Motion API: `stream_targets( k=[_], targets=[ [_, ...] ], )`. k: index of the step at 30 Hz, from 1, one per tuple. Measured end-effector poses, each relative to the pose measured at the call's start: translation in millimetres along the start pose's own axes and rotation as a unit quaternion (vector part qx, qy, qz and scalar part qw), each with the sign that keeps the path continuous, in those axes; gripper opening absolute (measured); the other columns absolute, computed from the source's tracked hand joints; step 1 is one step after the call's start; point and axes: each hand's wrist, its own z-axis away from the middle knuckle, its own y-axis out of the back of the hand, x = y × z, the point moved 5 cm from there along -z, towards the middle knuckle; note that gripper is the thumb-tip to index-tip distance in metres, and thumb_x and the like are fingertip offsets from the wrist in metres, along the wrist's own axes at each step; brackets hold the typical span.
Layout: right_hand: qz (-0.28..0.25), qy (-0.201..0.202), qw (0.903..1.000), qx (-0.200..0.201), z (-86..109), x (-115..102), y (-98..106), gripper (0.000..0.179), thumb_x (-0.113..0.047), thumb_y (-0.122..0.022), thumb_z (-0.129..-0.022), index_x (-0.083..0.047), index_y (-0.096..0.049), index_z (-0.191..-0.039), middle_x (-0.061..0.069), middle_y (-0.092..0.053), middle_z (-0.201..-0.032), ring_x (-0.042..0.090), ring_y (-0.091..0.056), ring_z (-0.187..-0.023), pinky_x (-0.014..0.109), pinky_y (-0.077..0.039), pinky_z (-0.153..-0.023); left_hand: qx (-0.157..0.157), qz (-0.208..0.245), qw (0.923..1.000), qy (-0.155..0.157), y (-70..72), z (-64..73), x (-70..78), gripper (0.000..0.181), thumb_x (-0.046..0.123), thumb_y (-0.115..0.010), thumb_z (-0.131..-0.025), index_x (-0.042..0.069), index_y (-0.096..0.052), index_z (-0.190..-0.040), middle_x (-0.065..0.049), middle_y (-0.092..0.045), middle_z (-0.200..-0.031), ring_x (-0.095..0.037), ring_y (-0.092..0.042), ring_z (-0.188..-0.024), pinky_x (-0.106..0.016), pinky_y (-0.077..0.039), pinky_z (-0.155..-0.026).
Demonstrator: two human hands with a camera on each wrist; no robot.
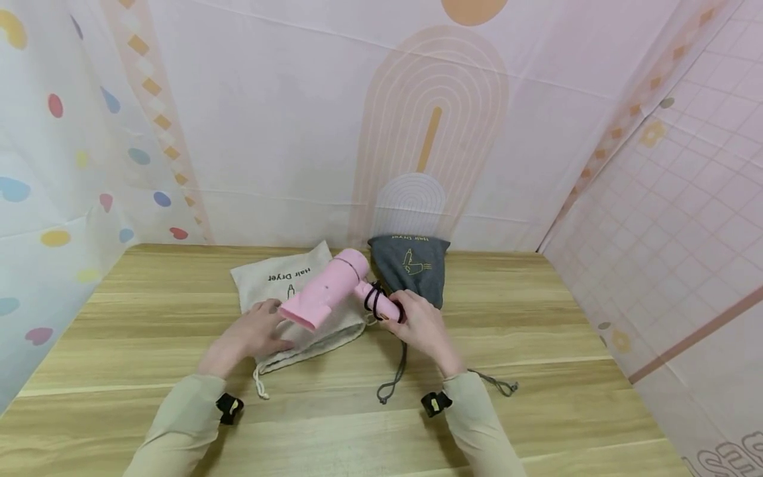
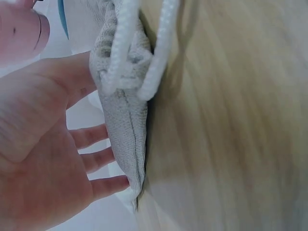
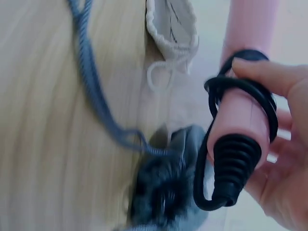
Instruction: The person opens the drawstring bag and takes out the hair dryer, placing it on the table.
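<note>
Looks like smooth matt plastic on the pink tubular hair dryer (image 1: 328, 289); coarse woven cloth on the flat beige drawstring bag (image 1: 328, 334); at six o'clock of the head view, grained wood on the flat yellow-brown tabletop (image 1: 334, 424).

Right hand (image 1: 420, 322) curled; left (image 1: 255, 331) seemingly spread

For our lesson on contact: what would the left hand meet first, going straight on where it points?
The left hand would probably meet the beige hair-dryer pouch, which it seems to touch; the pink hair dryer looks raised, though depth is unclear.
</note>
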Motion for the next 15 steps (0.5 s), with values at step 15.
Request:
stream_targets(
  k=[15],
  targets=[
    [0.026,-0.13,0.9897,0.053,-44.5,-23.2,-33.3,0.039,-0.035,-0.074,-0.078,-0.008,-0.064,-0.104,0.007,-0.066,-0.092,0.025,-0.065,-0.073,0.036,-0.051,-0.058,-0.001,-0.002,1.0,-0.009,1.4,0.0,-4.9,0.052,0.035,-0.075,-0.076,0.015,-0.062,-0.122,-0.028,-0.047,-0.132,-0.052,-0.045,-0.116,-0.067,-0.042,-0.09]
  ],
)
